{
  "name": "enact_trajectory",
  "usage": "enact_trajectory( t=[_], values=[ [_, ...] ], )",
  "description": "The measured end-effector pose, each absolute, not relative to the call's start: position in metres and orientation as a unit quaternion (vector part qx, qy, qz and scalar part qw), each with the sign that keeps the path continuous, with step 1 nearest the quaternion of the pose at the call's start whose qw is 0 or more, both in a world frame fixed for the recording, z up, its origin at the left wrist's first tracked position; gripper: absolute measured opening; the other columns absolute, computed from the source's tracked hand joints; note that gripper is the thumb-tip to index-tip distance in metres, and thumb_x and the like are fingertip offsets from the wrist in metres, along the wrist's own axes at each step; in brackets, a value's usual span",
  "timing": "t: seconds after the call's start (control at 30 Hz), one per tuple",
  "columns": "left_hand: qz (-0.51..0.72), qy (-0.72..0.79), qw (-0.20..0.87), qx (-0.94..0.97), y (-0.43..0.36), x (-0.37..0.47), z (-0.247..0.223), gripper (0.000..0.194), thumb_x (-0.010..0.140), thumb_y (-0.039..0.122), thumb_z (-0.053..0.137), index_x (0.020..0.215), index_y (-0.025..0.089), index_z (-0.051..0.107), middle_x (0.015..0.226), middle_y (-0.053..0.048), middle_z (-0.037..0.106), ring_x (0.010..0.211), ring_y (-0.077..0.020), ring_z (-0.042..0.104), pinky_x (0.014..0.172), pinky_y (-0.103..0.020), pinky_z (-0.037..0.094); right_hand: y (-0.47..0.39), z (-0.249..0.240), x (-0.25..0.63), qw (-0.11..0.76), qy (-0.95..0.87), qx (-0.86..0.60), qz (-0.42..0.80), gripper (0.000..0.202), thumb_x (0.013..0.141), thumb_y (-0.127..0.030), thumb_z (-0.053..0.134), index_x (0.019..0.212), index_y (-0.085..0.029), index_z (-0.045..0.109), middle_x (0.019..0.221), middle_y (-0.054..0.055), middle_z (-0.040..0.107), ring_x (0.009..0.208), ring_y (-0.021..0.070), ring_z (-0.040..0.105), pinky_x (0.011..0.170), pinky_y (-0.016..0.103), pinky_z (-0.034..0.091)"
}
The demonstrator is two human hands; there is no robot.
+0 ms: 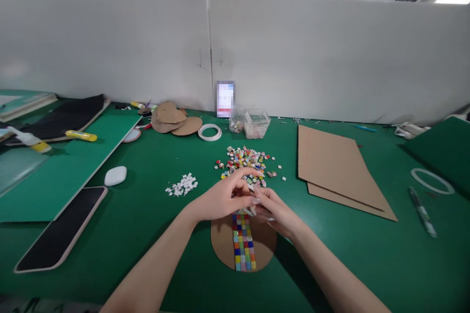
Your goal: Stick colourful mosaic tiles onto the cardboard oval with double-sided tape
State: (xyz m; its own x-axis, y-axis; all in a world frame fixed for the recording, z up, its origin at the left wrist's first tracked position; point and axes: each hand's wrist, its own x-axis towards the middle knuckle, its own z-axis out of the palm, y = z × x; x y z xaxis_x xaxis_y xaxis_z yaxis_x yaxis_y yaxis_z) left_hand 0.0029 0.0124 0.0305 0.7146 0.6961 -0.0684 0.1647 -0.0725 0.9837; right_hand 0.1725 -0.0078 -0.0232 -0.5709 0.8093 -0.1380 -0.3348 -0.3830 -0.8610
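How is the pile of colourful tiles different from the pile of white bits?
The colourful tiles mix red, yellow, white and more; the white bits are all white. The colourful tiles spread wider, with some scattered off; the white bits make a smaller patch. Both are loose little pieces on the green table.

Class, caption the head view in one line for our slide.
Left hand and right hand close together over cardboard bearing a mosaic strip, loose tiles beyond.
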Motion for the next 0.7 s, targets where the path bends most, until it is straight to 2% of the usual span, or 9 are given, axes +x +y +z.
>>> enact_trajectory(
  t=[0.2, 0.37, 0.47, 0.53, 0.6, 0.7],
  values=[
    [0.245, 0.323, 0.581, 0.706, 0.011, 0.007, 0.030, 0.036, 0.086, 0.028, 0.046, 0.121, 0.024, 0.040, 0.067, 0.003, 0.044, 0.064, -0.0132, 0.047, 0.060, -0.025, 0.038, -0.009, -0.017, 0.171, 0.372, -0.418, -0.312, 0.768, 0.034, 0.085, -0.044, 0.050, 0.064, -0.017, 0.045, 0.043, -0.011, 0.024, 0.038, 0.0044, 0.012, 0.039, 0.022, 0.009],
    [0.286, 0.350, 0.536, 0.713, 0.006, 0.015, 0.029, 0.032, 0.089, 0.029, 0.039, 0.120, 0.025, 0.043, 0.072, 0.001, 0.047, 0.065, -0.0131, 0.048, 0.061, -0.024, 0.041, -0.009, -0.014, 0.164, 0.447, -0.402, -0.349, 0.719, 0.035, 0.080, -0.045, 0.055, 0.062, -0.019, 0.040, 0.045, -0.010, 0.023, 0.040, 0.0049, 0.013, 0.039, 0.021, 0.011],
    [0.308, 0.387, 0.483, 0.723, 0.003, 0.021, 0.023, 0.032, 0.091, 0.027, 0.033, 0.120, 0.025, 0.045, 0.090, -0.003, 0.056, 0.079, -0.0163, 0.054, 0.072, -0.028, 0.043, -0.010, -0.018, 0.158, 0.478, -0.395, -0.373, 0.690, 0.035, 0.078, -0.046, 0.056, 0.062, -0.019, 0.042, 0.046, -0.010, 0.023, 0.040, 0.0052, 0.013, 0.039, 0.021, 0.012],
    [0.324, 0.411, 0.438, 0.731, 0.001, 0.024, 0.018, 0.033, 0.091, 0.024, 0.030, 0.120, 0.025, 0.045, 0.109, -0.005, 0.056, 0.094, -0.0190, 0.053, 0.083, -0.031, 0.041, -0.013, -0.022, 0.152, 0.509, -0.383, -0.393, 0.663, 0.035, 0.078, -0.047, 0.056, 0.061, -0.019, 0.043, 0.047, -0.009, 0.024, 0.041, 0.0057, 0.015, 0.039, 0.021, 0.014],
    [0.336, 0.424, 0.407, 0.736, -0.002, 0.027, 0.014, 0.033, 0.092, 0.023, 0.029, 0.121, 0.024, 0.045, 0.120, -0.005, 0.052, 0.105, -0.0203, 0.050, 0.091, -0.033, 0.038, -0.018, -0.027, 0.146, 0.561, -0.353, -0.420, 0.620, 0.034, 0.077, -0.046, 0.058, 0.063, -0.019, 0.043, 0.049, -0.008, 0.027, 0.044, 0.0069, 0.022, 0.040, 0.020, 0.019],
    [0.324, 0.420, 0.412, 0.741, -0.005, 0.031, 0.012, 0.034, 0.092, 0.024, 0.030, 0.123, 0.024, 0.044, 0.125, -0.005, 0.050, 0.112, -0.0207, 0.046, 0.095, -0.034, 0.036, -0.023, -0.032, 0.141, 0.595, -0.348, -0.454, 0.565, 0.029, 0.077, -0.046, 0.057, 0.069, -0.019, 0.049, 0.058, -0.003, 0.040, 0.055, 0.0109, 0.038, 0.048, 0.022, 0.032]
  ],
)
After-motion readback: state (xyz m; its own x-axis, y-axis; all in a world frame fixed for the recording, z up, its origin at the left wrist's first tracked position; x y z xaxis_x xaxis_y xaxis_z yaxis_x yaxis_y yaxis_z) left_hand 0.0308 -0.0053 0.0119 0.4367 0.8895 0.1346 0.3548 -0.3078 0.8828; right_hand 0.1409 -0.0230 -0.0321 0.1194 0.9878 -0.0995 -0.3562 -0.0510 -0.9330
